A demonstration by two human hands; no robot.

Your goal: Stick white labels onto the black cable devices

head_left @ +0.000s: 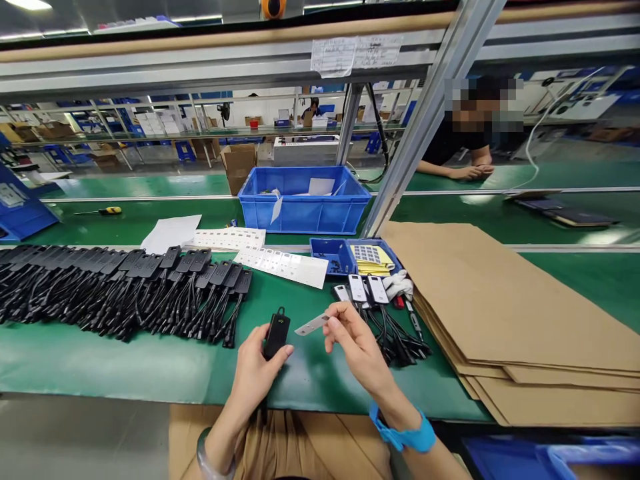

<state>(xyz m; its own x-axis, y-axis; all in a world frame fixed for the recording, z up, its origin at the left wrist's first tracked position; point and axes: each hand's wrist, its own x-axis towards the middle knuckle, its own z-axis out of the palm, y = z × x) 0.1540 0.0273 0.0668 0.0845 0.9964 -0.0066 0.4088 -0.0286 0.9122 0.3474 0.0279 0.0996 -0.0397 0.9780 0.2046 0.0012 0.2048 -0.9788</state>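
My left hand [256, 363] is closed around a small black device [277, 335] with a loop at its top end and its cable hanging down toward my lap. Between the thumb and fingers of my right hand [353, 340] is a light-coloured label strip [312, 325] with small dark marks, its free end pointing at the device without touching it. Just beyond my right hand lie several devices with white faces [358, 288] and black cables. Larger white label sheets [283, 265] lie on the green bench [190, 363] in front of my hands.
Many black cabled devices [125, 267] lie in a row at left. A small blue tray [327, 257] holds yellow-backed stickers [371, 257]. Behind it stands a large blue bin [305, 210]. Cardboard sheets [520, 300] are stacked at right, near a metal post [425, 127]. A person leans on the far bench.
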